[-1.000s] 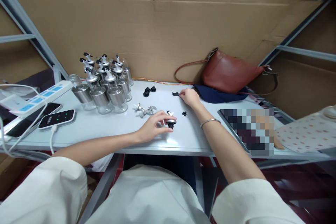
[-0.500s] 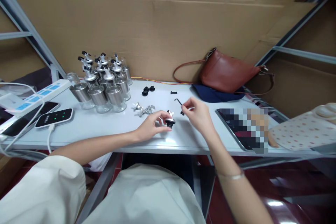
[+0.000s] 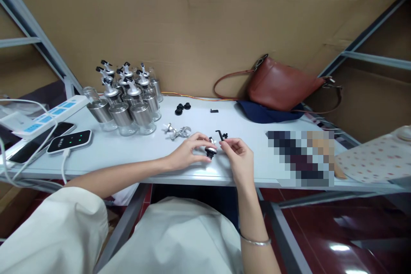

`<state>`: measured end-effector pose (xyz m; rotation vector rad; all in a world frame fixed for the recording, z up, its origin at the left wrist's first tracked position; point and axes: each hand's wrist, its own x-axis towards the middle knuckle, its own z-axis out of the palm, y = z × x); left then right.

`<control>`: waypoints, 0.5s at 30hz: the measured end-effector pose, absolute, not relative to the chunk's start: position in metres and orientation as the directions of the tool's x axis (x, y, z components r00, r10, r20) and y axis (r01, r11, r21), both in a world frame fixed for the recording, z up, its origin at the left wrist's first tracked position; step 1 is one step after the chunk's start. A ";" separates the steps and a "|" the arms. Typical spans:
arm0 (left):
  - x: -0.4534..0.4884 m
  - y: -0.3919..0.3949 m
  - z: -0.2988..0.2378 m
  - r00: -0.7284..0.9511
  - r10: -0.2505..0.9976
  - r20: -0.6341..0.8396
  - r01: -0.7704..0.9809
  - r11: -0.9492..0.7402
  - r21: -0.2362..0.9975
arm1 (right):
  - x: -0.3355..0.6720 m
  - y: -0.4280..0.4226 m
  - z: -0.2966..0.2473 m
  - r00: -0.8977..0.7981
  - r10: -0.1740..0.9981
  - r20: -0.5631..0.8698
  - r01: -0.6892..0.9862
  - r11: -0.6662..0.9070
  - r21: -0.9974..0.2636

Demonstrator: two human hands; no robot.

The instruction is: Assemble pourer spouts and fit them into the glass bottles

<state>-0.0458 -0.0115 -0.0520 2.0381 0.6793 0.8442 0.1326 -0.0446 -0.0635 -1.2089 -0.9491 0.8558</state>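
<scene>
My left hand point(image 3: 189, 153) grips a silver and black bottle pourer point(image 3: 210, 151) between thumb and fingers, just above the table's front. Close to its right, my right hand point(image 3: 238, 154) pinches a thin black hooked strip point(image 3: 220, 135), its bent end pointing up and away. Behind that hand lie small black pieces point(image 3: 225, 135). Silver pourer tops point(image 3: 177, 132) are on the table beyond my left hand. Farther back sit several black stoppers point(image 3: 181, 108) and another black strip point(image 3: 214, 111).
Glass bottles with steel sleeves point(image 3: 121, 117), most topped with pourers, crowd the left. A power strip point(image 3: 54, 113), a phone and a white cabled device point(image 3: 69, 141) lie beside them. At the back right, a brown bag point(image 3: 282, 85) rests on a navy cloth item point(image 3: 269, 114).
My right hand has come left and down, bringing the black strip close to the pourer. The small black pieces behind it now show more. My left hand keeps its hold.
</scene>
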 end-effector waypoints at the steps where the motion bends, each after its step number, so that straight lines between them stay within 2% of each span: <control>1: -0.046 -0.012 -0.052 0.629 0.710 0.316 0.174 -0.525 0.833 | 0.132 -0.046 -0.064 0.380 0.914 0.140 -0.033 0.165 -0.986; 15: -0.047 -0.013 -0.051 0.630 0.711 0.312 0.204 -0.540 0.817 | 0.133 -0.050 -0.070 0.331 0.916 0.225 0.045 0.223 -0.974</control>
